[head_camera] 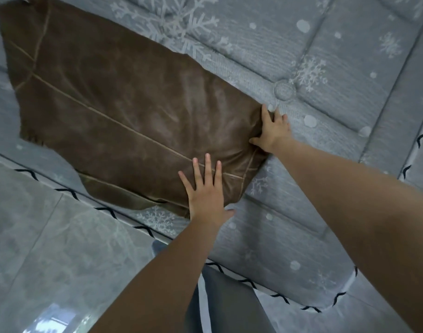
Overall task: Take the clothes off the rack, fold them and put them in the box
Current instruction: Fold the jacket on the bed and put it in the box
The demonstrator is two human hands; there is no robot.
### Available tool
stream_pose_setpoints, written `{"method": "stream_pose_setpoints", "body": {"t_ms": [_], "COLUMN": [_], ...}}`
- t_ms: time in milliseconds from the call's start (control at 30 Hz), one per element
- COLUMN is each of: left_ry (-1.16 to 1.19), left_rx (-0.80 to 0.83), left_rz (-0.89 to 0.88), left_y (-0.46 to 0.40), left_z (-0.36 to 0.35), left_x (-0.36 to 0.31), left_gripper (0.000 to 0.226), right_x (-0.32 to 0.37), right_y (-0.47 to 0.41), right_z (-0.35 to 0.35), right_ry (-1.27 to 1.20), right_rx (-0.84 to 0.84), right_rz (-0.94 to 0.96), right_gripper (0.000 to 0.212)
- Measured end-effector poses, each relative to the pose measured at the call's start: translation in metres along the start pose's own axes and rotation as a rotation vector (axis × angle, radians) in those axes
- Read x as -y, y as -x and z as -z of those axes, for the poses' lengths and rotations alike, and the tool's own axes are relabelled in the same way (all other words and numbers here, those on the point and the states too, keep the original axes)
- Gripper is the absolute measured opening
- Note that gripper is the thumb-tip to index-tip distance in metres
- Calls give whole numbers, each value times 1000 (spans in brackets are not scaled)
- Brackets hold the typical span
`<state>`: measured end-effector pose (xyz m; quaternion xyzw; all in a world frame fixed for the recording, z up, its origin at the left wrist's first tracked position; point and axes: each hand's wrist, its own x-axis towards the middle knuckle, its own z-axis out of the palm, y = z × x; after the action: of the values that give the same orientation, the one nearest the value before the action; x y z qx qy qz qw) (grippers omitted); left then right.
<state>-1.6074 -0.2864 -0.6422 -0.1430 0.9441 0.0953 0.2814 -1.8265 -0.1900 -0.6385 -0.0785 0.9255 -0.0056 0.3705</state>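
Flat on the mattress (325,56) lies the brown garment (124,111), spreading from the centre toward ten o'clock. Near its five o'clock corner the left hand (207,198) presses down with straight, spread fingers, while the right hand (271,131), at the three o'clock edge, grips the fabric's hem with thumb on top.

The brown garment (124,111) lies flat across the near left part of the mattress (337,68), and both hands sit at its right end: the left hand (207,191) flat on top, the right hand (273,131) at the edge. To the right and beyond the garment, the mattress top lies bare. Left of the mattress edge, the tiled floor (49,236) lies open.
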Motion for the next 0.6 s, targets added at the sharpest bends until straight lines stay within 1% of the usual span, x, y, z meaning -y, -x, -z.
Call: {"method": "stream_pose_setpoints", "body": {"t_ms": [100, 233, 333, 400, 433, 533, 600], "left_ry": [56, 76, 127, 190, 225, 319, 312], "left_rx": [-21, -94, -131, -157, -182, -315, -361], "left_rz": [57, 8, 23, 57, 84, 209, 241], "left_y": [-4, -8, -7, -5, -3, 5, 12], "left_z": [-4, -19, -14, -6, -3, 3, 6], "left_x": [-12, 4, 2, -2, -2, 7, 19], "left_gripper": [130, 116, 104, 104, 102, 80, 68], "right_x": [1, -1, 1, 7, 11, 19, 25], "right_y": [-5, -12, -15, -14, -12, -4, 6], "right_z": [1, 9, 17, 24, 28, 36, 42], "right_ry": [9, 101, -17, -95, -135, -260, -247], "right_rx": [-30, -83, -33, 39, 63, 117, 151], "right_rz": [0, -4, -21, -66, -95, -167, -162], "right_gripper": [116, 118, 103, 91, 89, 86, 80]}}
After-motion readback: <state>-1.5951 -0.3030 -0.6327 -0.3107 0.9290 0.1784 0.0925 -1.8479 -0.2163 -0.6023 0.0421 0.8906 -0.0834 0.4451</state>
